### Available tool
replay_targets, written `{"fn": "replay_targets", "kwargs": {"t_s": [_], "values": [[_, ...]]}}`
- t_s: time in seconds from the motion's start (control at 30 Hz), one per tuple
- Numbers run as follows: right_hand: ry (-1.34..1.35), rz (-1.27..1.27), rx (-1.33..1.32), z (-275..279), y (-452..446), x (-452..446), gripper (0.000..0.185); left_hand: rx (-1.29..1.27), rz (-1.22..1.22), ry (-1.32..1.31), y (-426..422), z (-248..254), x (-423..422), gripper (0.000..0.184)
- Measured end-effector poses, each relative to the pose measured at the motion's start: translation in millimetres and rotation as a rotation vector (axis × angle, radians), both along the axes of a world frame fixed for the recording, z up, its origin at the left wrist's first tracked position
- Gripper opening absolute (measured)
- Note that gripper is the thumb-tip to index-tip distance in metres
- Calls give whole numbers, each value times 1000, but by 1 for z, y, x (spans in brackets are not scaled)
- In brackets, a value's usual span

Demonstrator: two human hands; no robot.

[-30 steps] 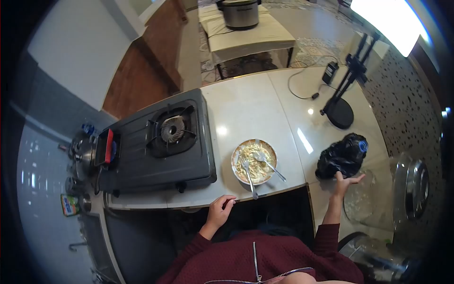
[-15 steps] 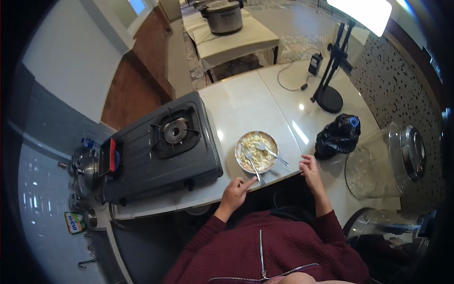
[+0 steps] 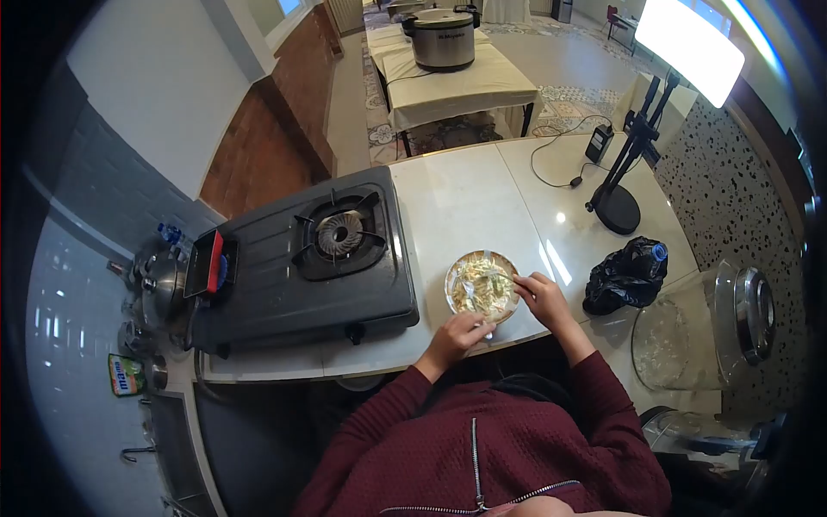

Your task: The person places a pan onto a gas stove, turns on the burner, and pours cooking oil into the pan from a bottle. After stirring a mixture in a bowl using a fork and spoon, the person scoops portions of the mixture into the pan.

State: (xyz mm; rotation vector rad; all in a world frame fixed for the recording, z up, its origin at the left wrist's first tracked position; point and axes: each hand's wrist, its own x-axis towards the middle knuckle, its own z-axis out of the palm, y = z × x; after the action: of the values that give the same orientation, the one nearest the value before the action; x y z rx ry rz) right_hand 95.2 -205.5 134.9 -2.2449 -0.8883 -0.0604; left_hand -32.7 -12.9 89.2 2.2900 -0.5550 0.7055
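Observation:
A round bowl or deep plate (image 3: 448, 283) with a brownish rim stands near the counter's front edge, filled with pale yellow, shredded-looking food (image 3: 484, 297). My left hand (image 3: 458, 338) is closed at the near side of the bowl, around the handle of a fork (image 3: 469, 291) whose head rests in the food. On the right side, my right hand (image 3: 544, 299) pinches the handle of a spoon (image 3: 497, 276), its bowl end also in the food. My fingers cover much of both handles.
Left of the bowl is a black gas stove (image 3: 293, 267) with a small red-edged pan (image 3: 215, 261). To the right are a bottle in a black plastic bag (image 3: 627, 274), a large clear jar (image 3: 680, 336) and a lamp base (image 3: 617, 209). A rice cooker (image 3: 444, 47) stands on the far table.
Both hands have moved in to the bowl. My left hand has closed on the fork and my right hand has taken hold of the spoon. The camera view has shifted slightly.

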Motion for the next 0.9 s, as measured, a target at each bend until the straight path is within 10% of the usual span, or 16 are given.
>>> {"fn": "replay_targets", "kwargs": {"t_s": [0.27,0.9], "values": [[-38,36,206,12,6,26,12,-284,352,-184,23,62,2,20],[324,-217,261,-40,14,28,23,-493,514,57,14,-4,17,10]]}}
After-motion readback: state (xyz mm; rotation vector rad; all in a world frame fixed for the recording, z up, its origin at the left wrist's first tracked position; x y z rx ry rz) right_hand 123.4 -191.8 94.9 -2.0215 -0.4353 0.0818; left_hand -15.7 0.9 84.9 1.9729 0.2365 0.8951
